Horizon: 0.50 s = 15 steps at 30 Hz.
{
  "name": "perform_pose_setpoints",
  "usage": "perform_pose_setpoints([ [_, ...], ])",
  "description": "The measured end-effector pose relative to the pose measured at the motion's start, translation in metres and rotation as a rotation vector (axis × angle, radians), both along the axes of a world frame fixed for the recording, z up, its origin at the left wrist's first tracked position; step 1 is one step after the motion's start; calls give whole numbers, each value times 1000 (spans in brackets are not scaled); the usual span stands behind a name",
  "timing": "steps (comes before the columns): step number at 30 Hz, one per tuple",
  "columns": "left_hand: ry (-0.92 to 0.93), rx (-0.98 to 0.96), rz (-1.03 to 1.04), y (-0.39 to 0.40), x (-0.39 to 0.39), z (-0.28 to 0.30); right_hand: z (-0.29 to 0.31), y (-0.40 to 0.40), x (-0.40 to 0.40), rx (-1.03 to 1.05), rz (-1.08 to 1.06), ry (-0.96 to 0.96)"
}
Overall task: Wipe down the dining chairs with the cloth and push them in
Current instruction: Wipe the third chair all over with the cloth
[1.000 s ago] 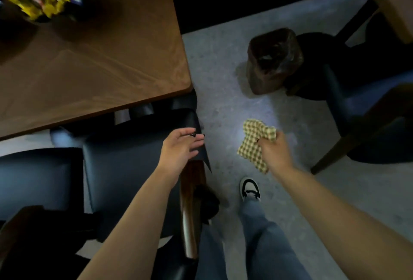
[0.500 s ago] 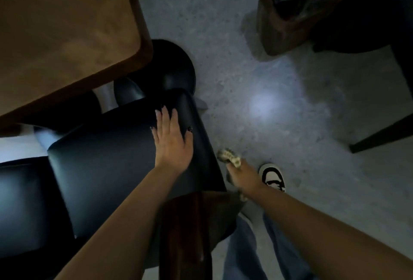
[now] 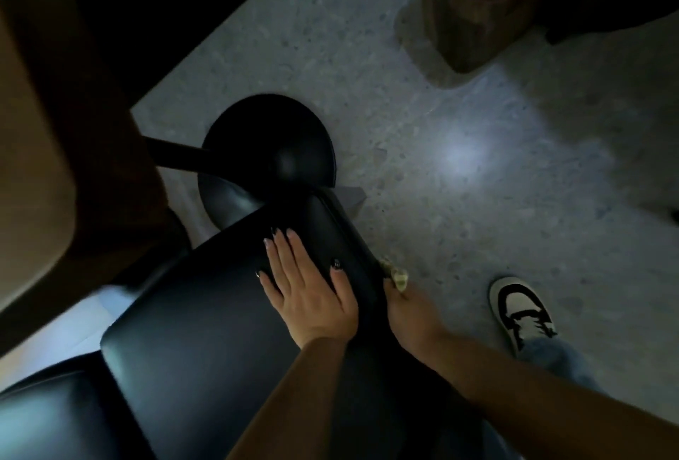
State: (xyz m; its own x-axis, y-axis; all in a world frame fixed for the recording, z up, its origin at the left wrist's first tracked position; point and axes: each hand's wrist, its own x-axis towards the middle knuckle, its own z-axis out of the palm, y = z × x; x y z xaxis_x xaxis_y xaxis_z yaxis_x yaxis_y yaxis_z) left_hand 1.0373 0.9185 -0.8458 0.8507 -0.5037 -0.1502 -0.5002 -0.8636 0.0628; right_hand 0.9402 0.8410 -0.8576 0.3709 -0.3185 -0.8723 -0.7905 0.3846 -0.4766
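We're resting our left hand (image 3: pixel 308 290) flat, fingers straight, on the black chair (image 3: pixel 205 316) seat by the table (image 3: pixel 40 151). Our right hand (image 3: pixel 411 316) is gripping the checked cloth (image 3: pixel 396 273), pressing it against the chair's right side edge.

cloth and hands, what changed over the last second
The left hand let go of the chair's corner and now lies flat, fingers straight, on the black chair seat. The right hand carried the checked cloth from out over the floor down to the seat's right edge, where only a scrap shows. Unchanged: the right hand grips the cloth and the chair sits at the table.
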Motion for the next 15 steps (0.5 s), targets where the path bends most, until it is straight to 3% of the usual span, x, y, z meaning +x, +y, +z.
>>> perform_pose_setpoints([
  [3, -14, 3, 0, 0, -1, -3, 7, -22, 45, -127, -102, -194],
  [7, -40, 7, -8, 2, -1, -5, 4, -50, 106, -260, -15, -518],
  [10, -52, 14, -6, 1, -2, -6, 3, -60, 124, -303, 51, -530],
  [15, -34, 42, 10, -1, -3, -1, 5, -44, 67, -207, 79, -421],
])
